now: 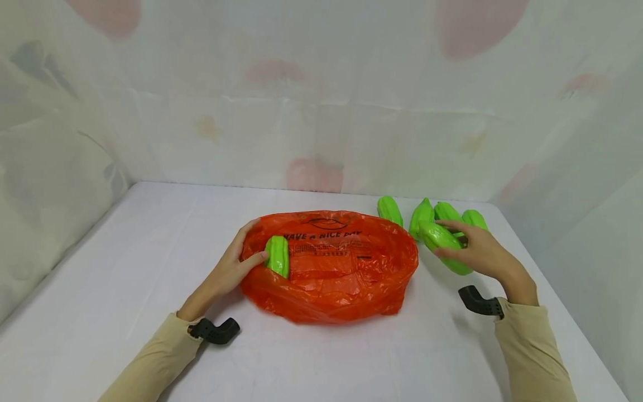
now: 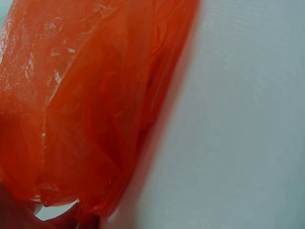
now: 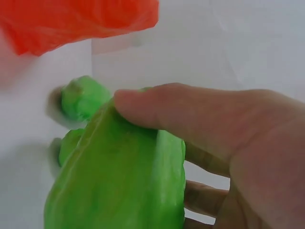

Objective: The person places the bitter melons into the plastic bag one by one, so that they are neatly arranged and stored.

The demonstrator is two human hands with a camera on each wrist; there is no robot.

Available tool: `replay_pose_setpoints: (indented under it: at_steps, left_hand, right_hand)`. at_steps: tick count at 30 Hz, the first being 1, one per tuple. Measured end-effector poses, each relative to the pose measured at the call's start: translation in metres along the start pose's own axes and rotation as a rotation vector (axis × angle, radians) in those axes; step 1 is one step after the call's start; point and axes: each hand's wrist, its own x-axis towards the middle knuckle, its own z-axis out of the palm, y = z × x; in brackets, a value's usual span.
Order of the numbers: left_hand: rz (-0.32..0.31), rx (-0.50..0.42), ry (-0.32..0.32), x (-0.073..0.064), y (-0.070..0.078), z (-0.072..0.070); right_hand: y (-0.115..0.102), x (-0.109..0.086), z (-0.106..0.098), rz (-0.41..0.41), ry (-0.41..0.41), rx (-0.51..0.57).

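Note:
An open red plastic bag (image 1: 341, 301) with black lettering sits mid-table, its mouth spread wide. My left hand (image 1: 236, 262) grips the bag's left rim, thumb inside and fingers outside. Right at the thumb tip, one green ridged gourd (image 1: 278, 257) stands inside the bag. In the left wrist view, the bag's side (image 2: 95, 105) fills much of the frame and hides most of the hand. To the right of the bag, my right hand (image 1: 479, 251) holds another green ridged gourd (image 1: 444, 248) above the table. The right wrist view shows the thumb (image 3: 152, 107) across the held gourd (image 3: 119, 176).
Several more green gourds lie at the table's back right, among them one behind the bag's edge (image 1: 389, 210) and a pointed one (image 1: 423, 214). A patterned cloth wall (image 1: 321, 139) rises behind the white table (image 1: 125, 268). A black wrist device (image 1: 216, 331) sits at each sleeve.

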Motion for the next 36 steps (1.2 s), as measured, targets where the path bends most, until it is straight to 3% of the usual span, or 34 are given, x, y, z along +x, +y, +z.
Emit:
replay_pose_setpoints:
  at_steps: [5,26,36]
  left_hand:
    - [0.004,-0.010,-0.001,0.000,0.000,0.000]
    - [-0.009,0.001,-0.002,0.000,0.002,0.001]
    - [-0.021,0.004,-0.003,0.000,0.003,0.001]
  right_hand:
    - [-0.008,-0.004,-0.002,0.034,0.010,0.012]
    - [-0.040,-0.017,-0.003,-0.001,0.121,0.040]
    - [-0.060,-0.024,-0.001,-0.028,0.160,0.129]
